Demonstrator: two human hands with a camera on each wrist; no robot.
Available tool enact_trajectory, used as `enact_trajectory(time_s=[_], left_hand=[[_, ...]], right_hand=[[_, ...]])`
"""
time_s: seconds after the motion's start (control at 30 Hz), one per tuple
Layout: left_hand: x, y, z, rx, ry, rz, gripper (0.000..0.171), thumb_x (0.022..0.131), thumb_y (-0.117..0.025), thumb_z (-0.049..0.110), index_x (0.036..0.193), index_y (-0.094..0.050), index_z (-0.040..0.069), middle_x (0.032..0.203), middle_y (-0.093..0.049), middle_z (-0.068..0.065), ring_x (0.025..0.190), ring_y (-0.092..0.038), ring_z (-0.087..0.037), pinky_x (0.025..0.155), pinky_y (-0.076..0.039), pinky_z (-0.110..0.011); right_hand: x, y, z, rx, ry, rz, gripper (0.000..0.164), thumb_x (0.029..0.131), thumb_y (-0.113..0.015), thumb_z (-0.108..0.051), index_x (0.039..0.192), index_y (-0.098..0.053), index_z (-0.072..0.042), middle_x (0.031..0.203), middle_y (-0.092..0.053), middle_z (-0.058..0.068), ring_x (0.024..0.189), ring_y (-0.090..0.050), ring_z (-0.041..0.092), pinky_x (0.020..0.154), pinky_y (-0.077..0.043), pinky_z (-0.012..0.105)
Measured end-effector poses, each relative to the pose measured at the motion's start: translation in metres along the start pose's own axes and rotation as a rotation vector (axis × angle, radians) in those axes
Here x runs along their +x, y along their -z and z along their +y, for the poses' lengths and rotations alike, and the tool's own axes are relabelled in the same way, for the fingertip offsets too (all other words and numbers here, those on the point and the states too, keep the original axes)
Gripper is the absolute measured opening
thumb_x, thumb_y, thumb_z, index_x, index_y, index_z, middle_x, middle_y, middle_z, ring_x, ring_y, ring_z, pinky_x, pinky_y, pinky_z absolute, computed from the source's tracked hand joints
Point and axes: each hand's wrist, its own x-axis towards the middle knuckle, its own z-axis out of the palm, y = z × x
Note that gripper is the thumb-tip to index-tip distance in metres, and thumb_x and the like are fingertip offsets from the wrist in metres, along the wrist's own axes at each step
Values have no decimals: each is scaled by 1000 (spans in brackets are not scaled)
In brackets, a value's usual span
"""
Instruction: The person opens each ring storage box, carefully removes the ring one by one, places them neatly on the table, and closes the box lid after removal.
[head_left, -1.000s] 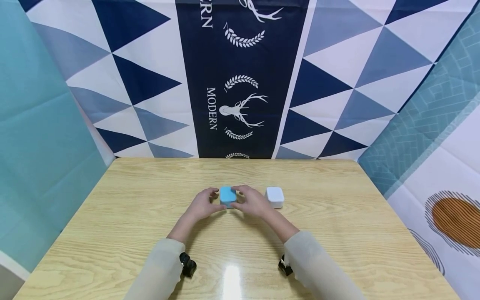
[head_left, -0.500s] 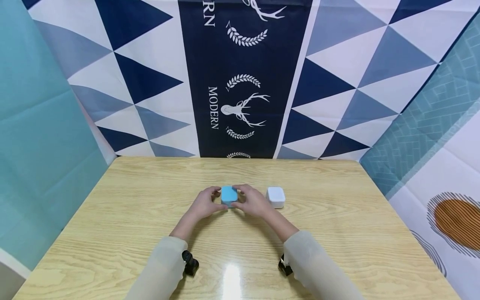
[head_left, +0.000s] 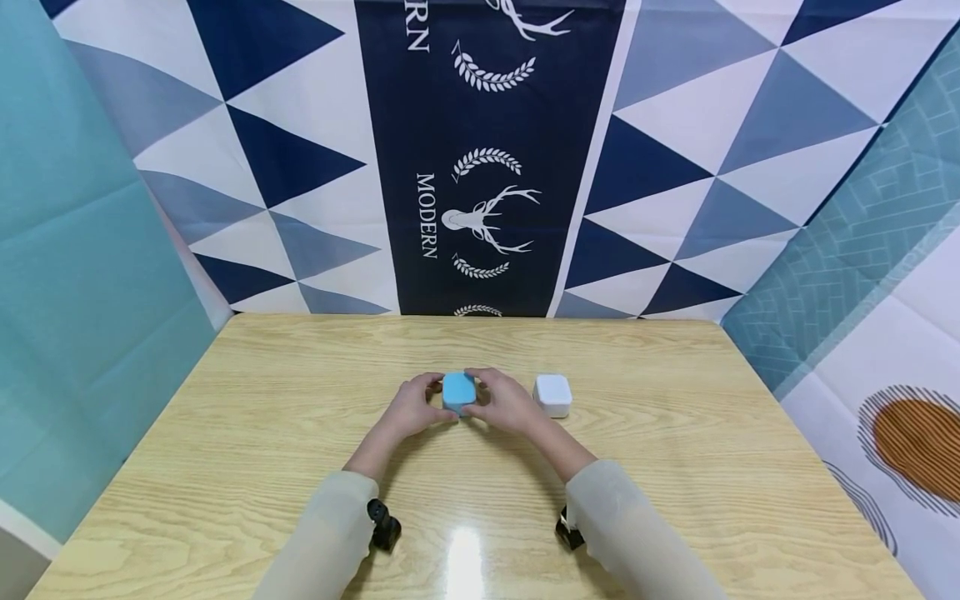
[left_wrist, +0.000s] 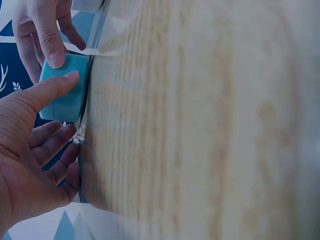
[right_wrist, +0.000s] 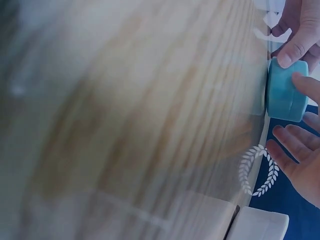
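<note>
Toward the far edge of the wooden surface [head_left: 300, 433], a light-blue rounded cube [head_left: 458, 390] sits between the left hand [head_left: 411, 407] and right hand [head_left: 504, 402], their fingers grasping it from opposite sides, thumbs [left_wrist: 56, 89] against its near face. A white rounded cube [head_left: 552, 394] stands just beside the right hand.

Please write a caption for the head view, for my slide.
Left hand and right hand at either side of a blue block on a wood-grain table, white block to the right.
</note>
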Motion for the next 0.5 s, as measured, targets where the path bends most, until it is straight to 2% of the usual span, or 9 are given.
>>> enact_trajectory(time_s=[0.3, 0.5], left_hand=[[1, -2, -1, -17, -1, -15, 74, 72, -81, 21, 135, -47, 2, 127, -57, -15, 119, -53, -33, 98, -43, -44], [3, -2, 0, 4, -18, -12, 72, 72, -82, 23, 133, -49, 1, 129, -56, -16, 120, -53, -34, 99, -43, -45]], right_hand=[[2, -2, 0, -10, 30, 1, 69, 81, -73, -29, 139, -44, -5, 133, -54, 15, 113, -58, 27, 93, -48, 37], [3, -1, -1, -25, 27, -24, 71, 82, -72, -30, 140, -42, -4, 135, -52, 15, 116, -56, 26, 95, -47, 37]])
